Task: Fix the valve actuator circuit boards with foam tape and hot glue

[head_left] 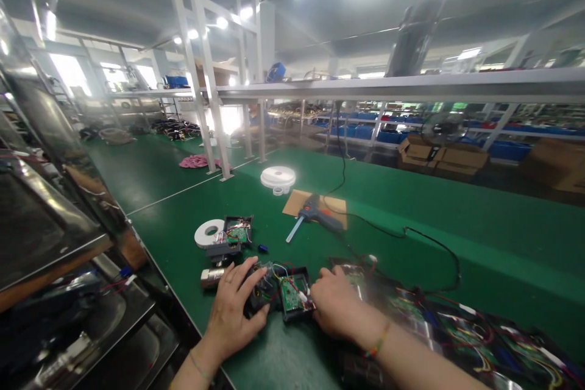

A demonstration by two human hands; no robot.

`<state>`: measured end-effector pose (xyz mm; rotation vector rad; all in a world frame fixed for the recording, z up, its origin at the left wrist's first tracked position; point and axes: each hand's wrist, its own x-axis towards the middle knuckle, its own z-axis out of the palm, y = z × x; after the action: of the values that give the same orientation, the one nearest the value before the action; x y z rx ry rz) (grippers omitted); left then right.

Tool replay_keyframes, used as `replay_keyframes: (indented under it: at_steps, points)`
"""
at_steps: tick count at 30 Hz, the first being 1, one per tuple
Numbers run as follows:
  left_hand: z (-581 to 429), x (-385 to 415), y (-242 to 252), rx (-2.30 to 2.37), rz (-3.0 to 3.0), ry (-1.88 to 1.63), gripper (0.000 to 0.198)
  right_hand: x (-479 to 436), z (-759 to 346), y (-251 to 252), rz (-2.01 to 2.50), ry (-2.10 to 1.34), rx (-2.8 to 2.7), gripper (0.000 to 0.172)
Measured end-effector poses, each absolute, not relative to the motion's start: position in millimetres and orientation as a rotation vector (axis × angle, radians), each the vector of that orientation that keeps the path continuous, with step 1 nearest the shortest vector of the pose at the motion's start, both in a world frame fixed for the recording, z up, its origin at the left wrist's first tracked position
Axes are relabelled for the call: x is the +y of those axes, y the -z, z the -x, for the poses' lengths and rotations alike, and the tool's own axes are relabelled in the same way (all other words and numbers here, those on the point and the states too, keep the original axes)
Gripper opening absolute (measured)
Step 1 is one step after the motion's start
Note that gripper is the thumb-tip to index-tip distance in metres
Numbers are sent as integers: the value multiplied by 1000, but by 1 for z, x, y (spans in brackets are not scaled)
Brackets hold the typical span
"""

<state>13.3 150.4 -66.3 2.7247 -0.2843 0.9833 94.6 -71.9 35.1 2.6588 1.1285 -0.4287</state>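
Fingers spread and thumb bent round, my left hand (235,308) steadies a black housing half (262,295) with wires in it. Joined to that by wires is an open black box (292,292) holding a green circuit board, with red and white wires and a white connector. My right hand (336,301) is closed at the box's right edge, where the wires are; what its fingertips pinch is hidden. A metal fitting (211,278) lies just left of my left hand. Behind it sits a second open box with a green board (237,231).
A glue gun (320,213) with a cord lies on cardboard (295,201). White tape rolls (278,177) stand farther back, another roll (208,233) nearer. Several wired units (475,332) crowd the right. A metal rack (91,256) borders the green table's left edge.
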Motion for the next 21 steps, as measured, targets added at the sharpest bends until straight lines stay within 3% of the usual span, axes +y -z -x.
replay_keyframes:
  at_steps: [8, 12, 16, 21]
  points:
    - [-11, 151, 68, -295, -2705, -999, 56, -79, -72, -40, -2899, 196, 984, 21]
    - [-12, 150, 69, -306, -2697, -985, 56, -82, -55, -33, -3025, 43, 995, 44]
    - [-10, 151, 66, -310, -2692, -963, 55, -90, -37, -13, -3325, 33, 1006, 23]
    - [-7, 151, 60, -342, -2683, -915, 55, -96, -18, 5, -3725, 91, 1016, 28]
